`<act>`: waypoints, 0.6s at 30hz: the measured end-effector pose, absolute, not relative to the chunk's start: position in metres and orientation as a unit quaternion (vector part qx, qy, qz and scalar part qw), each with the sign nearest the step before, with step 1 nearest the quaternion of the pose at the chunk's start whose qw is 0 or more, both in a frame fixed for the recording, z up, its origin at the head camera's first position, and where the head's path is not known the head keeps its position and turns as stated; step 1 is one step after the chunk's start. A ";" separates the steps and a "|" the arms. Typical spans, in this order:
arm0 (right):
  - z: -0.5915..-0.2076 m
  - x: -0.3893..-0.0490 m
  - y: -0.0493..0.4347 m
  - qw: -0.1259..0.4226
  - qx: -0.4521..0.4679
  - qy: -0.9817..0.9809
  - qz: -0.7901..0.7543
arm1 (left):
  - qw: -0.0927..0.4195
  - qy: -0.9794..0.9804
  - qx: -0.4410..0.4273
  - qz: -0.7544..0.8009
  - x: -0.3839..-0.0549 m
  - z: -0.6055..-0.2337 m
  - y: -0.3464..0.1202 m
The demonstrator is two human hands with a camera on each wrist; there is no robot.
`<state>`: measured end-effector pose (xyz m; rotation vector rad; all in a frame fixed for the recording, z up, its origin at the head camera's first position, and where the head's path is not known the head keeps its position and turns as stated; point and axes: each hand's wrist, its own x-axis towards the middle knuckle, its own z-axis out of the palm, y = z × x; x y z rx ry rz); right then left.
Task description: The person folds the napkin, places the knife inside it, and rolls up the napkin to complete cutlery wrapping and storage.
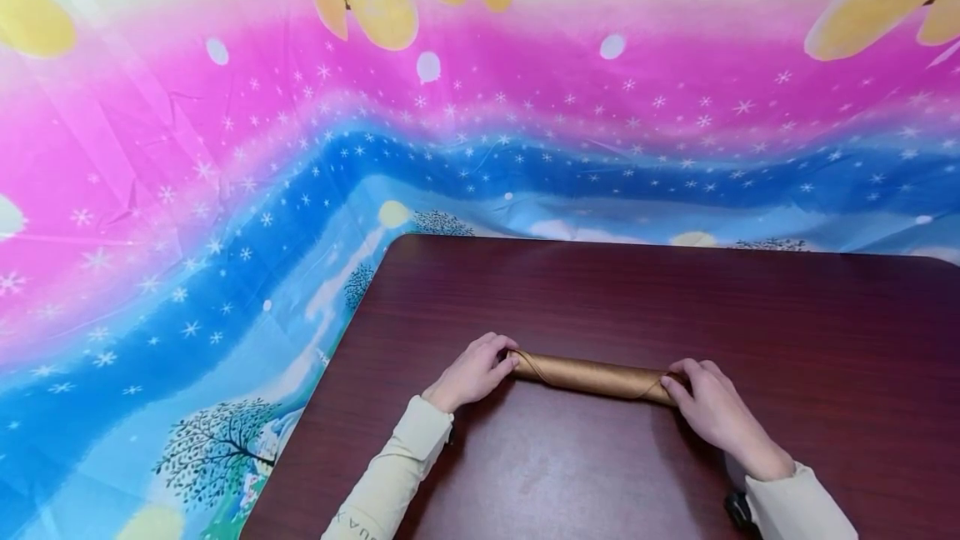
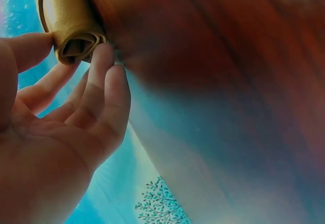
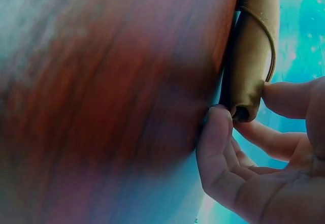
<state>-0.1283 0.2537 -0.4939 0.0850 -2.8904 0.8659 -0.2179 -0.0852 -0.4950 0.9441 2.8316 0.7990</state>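
A gold-brown sheet rolled into a tube (image 1: 592, 377) lies crosswise over the table, in front of the person. At its left end, the left hand (image 1: 474, 373) pinches the roll between thumb and fingers. The right hand (image 1: 716, 408) holds the opposite end, its thumb on the near side. In the left wrist view, the roll (image 2: 73, 10) shows a finely ribbed surface and a spiral, hollow end, with the thumb on one side and fingertips below. The right wrist view shows a slanting outer edge on the roll (image 3: 254, 51) and a small dark opening by the fingers.
A dark red-brown wooden table (image 1: 540, 457) with rounded corners lies under the hands. Behind it and along its left side hangs a pink and blue printed cloth (image 1: 225, 140) with snowflakes and trees. Both forearms wear pale sleeves (image 1: 397, 465), with a dark band at each wrist.
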 end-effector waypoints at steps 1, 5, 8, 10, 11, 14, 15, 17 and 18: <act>-0.494 -0.128 0.254 0.062 0.028 -0.956 0.286 | 0.025 0.916 0.304 0.260 -0.218 -0.495 -0.085; -0.494 -0.129 0.255 0.058 0.028 -0.956 0.287 | 0.021 0.916 0.302 0.262 -0.217 -0.497 -0.085; -0.493 -0.130 0.255 0.050 0.028 -0.956 0.287 | 0.017 0.918 0.301 0.256 -0.216 -0.496 -0.085; -0.492 -0.130 0.256 0.044 0.029 -0.957 0.287 | 0.015 0.919 0.302 0.252 -0.214 -0.495 -0.086; -0.492 -0.130 0.256 0.043 0.029 -0.957 0.287 | 0.016 0.919 0.302 0.252 -0.213 -0.495 -0.087; -0.492 -0.130 0.256 0.040 0.030 -0.956 0.288 | 0.019 0.920 0.300 0.252 -0.210 -0.493 -0.089; -0.492 -0.130 0.257 0.040 0.030 -0.957 0.287 | 0.019 0.920 0.300 0.251 -0.209 -0.493 -0.090; -0.493 -0.129 0.257 0.039 0.029 -0.956 0.289 | 0.022 0.922 0.294 0.249 -0.207 -0.493 -0.092; -0.493 -0.129 0.257 0.039 0.028 -0.956 0.290 | 0.024 0.924 0.289 0.247 -0.206 -0.492 -0.094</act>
